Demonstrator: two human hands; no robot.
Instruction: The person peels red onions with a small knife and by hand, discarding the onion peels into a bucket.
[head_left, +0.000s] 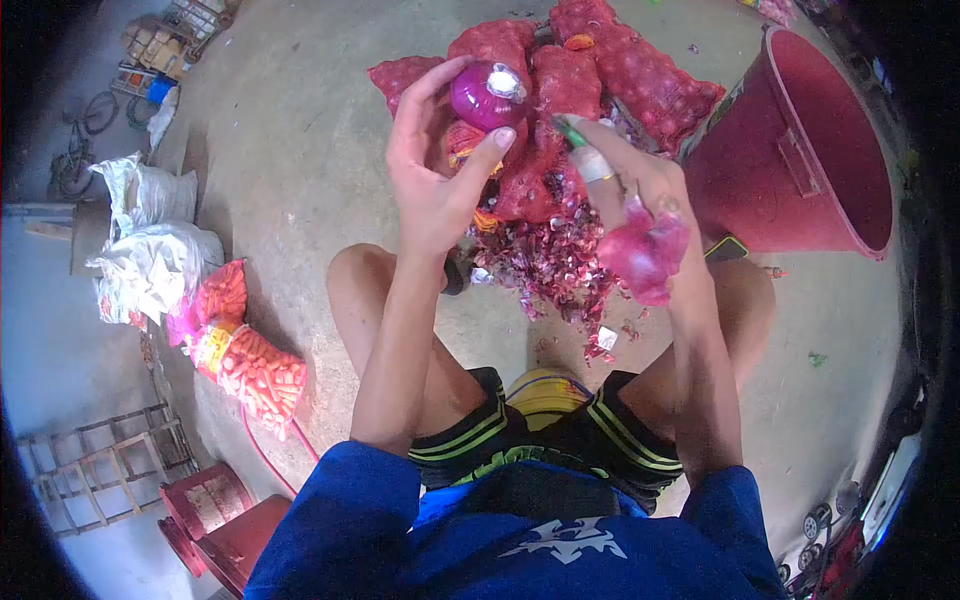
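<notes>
My left hand [430, 165] is raised and wrapped round a purple onion [485, 98], whose pale cut end faces up and to the right. To the right of it, apart from the onion, is my right hand [635, 175], blurred, with its fingers pointing toward the onion. White tape [592, 163] is wound round one of its fingers. A small green piece [569, 131] shows at that finger's tip; its kind is not clear. A sheet of onion skin [648, 250] appears in front of my right wrist, hanging or falling.
Red mesh sacks of onions [640, 75] lie ahead, with a heap of onion skins [555, 255] before them. At the right stands a large red bin [790, 150]; a phone [727, 249] lies near my knee. White sacks [160, 255] and a bag of carrots [262, 375] are left.
</notes>
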